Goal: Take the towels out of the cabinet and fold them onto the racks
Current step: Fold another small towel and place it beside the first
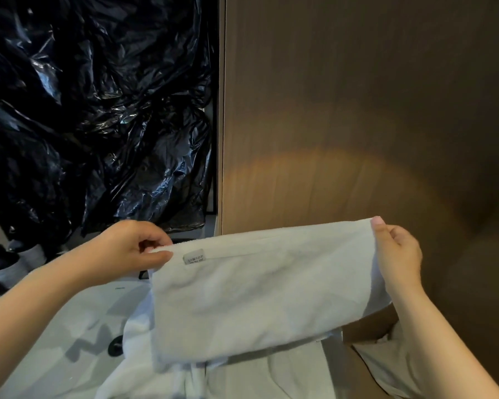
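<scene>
A white towel [260, 295] hangs folded in the lower middle of the frame. The left hand [130, 251] pinches its top left corner. The right hand [398, 251] pinches its top right corner. A small grey tag [194, 257] sits near the left corner. Crinkly black plastic [92, 110] fills the upper left. A brown wooden panel [357, 110] stands behind.

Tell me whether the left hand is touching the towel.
Touching. The head view shows the left hand pinching a top corner of the towel.
</scene>
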`<state>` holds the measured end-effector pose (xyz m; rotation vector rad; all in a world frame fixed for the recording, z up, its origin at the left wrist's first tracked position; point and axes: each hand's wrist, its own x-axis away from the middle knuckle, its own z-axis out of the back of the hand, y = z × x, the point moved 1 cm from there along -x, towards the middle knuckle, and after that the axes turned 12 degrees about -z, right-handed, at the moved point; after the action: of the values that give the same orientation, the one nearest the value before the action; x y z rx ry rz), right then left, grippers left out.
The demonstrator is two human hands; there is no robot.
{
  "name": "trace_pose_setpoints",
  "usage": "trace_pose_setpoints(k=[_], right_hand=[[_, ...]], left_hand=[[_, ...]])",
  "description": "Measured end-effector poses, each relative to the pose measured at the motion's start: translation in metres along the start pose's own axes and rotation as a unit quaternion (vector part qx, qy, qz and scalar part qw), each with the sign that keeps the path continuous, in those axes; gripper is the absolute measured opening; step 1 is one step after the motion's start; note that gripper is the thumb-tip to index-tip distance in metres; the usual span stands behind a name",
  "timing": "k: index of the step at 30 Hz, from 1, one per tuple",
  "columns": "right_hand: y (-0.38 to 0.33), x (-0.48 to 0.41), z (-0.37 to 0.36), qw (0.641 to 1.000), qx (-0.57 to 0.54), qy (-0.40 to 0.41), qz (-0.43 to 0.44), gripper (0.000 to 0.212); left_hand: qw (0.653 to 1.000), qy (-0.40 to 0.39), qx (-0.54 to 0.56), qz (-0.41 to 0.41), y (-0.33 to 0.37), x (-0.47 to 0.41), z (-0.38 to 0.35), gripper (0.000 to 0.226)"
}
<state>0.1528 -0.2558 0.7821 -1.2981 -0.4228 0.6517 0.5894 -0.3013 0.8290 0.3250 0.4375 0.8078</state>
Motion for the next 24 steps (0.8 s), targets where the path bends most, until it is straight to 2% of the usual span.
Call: trace_pose_setpoints(k=[3,6,9,12,15,19,22,24], right_hand=[[0.006,0.005,0.014,0.999,0.001,-0.033,-0.041,0.033],[0.032,0.008,0.011,0.994,0.038,-0.072,-0.078,0.037],[0.078,0.02,-0.009,0.983,0.076,-0.11,-0.126,0.037],[0.124,0.027,-0.026,0.973,0.077,-0.126,-0.179,0.032],[0.141,0.022,-0.036,0.975,0.054,-0.108,-0.188,0.028],[0.133,0.014,-0.049,0.989,0.05,-0.05,-0.131,0.024],[0.133,0.01,-0.061,0.99,0.107,-0.031,-0.084,0.021],[0.143,0.005,-0.069,0.983,0.145,-0.041,-0.101,0.023]], left_hand=[[0.997,-0.007,0.069,0.018,-0.003,0.005,0.0,0.009],[0.98,0.018,0.171,0.101,-0.023,0.003,-0.026,0.018],[0.962,0.058,0.167,0.209,-0.05,0.002,-0.088,0.02],[0.941,0.112,0.174,0.267,-0.069,0.001,-0.137,0.022],[0.949,0.163,0.087,0.256,-0.079,-0.006,-0.152,0.013],[0.956,0.204,0.029,0.208,-0.086,-0.021,-0.158,0.012],[0.95,0.195,0.02,0.242,-0.096,-0.03,-0.166,0.013],[0.949,0.173,0.033,0.262,-0.101,-0.032,-0.173,0.012]])
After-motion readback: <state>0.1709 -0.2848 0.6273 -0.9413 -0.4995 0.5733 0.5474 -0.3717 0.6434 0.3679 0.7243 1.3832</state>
